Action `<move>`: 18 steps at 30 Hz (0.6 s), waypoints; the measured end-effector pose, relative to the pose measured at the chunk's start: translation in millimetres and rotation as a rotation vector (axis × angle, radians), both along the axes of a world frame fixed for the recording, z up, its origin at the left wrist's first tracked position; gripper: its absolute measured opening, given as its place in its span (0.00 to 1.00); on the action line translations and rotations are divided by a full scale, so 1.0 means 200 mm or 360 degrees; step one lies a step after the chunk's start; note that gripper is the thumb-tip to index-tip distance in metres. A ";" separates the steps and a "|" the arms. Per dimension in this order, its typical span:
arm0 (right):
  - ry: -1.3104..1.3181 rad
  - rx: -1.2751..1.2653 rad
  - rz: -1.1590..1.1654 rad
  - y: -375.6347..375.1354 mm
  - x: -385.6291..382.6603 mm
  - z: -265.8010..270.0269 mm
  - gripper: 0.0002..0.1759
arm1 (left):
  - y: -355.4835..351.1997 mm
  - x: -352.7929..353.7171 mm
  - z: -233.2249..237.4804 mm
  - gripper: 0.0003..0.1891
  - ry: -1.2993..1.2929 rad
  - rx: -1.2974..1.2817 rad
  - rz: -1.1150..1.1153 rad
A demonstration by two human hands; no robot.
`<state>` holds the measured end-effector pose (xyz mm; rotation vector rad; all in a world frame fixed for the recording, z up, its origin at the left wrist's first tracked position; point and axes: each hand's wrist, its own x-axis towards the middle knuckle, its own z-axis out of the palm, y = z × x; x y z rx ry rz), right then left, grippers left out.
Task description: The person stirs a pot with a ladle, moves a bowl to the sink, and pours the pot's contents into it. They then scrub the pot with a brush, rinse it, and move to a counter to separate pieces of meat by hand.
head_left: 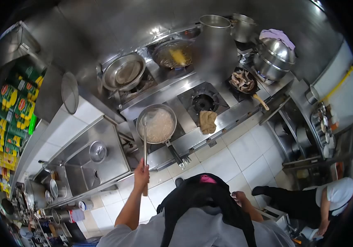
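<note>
Left hand [142,175] closed round utensil [144,142], axis near-to-far | pan [140,126] far, slightly right; left nearer | right hand [239,198]: can't tell

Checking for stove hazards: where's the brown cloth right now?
Head view: the brown cloth lies on the stove's front ledge, right of the food-filled pan, by the bare burner.

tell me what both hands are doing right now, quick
Left hand: closed around the handle of a long utensil, its far end in the pan.
Right hand: beside the body; can't tell whether it's open or holding anything.
</note>
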<state>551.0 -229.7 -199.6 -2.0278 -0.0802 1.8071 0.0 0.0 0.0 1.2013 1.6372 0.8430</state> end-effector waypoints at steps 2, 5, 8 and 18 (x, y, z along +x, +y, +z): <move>-0.0129 -0.0036 -0.0060 0.03 0.05 0.07 0.13 | 0.07 0.22 0.01 0.29 -0.0717 -0.0287 0.0275; 0.0051 -0.0060 -0.0051 -0.21 -0.06 -0.06 0.12 | 0.11 0.41 0.21 0.22 -0.1151 -0.0370 0.0353; -0.0149 0.0306 0.0603 -0.23 0.00 0.03 0.12 | 0.38 0.70 0.17 0.12 -0.1450 -0.0305 0.0133; -0.0123 0.0109 -0.0394 -0.12 0.19 0.32 0.13 | 0.95 1.33 -0.43 0.13 -0.1659 -0.0267 0.0598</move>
